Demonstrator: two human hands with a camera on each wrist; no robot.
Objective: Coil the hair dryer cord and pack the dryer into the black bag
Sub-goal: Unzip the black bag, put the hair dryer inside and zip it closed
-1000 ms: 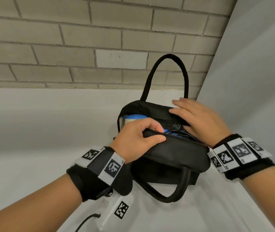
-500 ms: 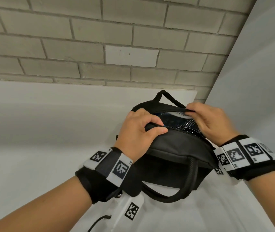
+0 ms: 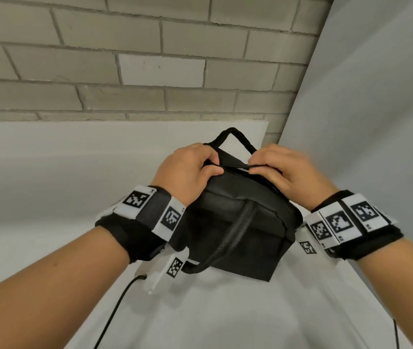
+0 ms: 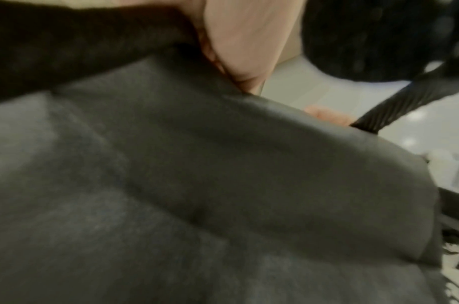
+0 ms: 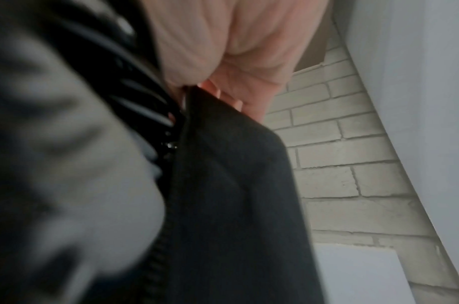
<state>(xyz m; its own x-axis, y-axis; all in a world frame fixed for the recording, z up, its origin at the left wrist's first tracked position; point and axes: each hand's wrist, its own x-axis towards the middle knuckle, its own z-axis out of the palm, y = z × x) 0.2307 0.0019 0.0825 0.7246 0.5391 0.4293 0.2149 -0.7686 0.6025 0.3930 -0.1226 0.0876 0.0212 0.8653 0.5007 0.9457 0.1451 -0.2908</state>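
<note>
The black bag point(image 3: 240, 222) stood on the white table point(image 3: 49, 222), close to the brick wall point(image 3: 150, 59) and a grey panel point(image 3: 376, 96). The left hand point(image 3: 187, 172) gripped the left end of its top edge with curled fingers. The right hand point(image 3: 288, 172) pinched a thin black pull at the top seam — probably the zipper. The dryer was not visible; one handle point(image 3: 225, 240) hung down the front.

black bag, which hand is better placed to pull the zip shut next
Likely the right hand: it pinches the zip pull at the black bag top, while the left hand grips the rim's end, bracing it.
</note>
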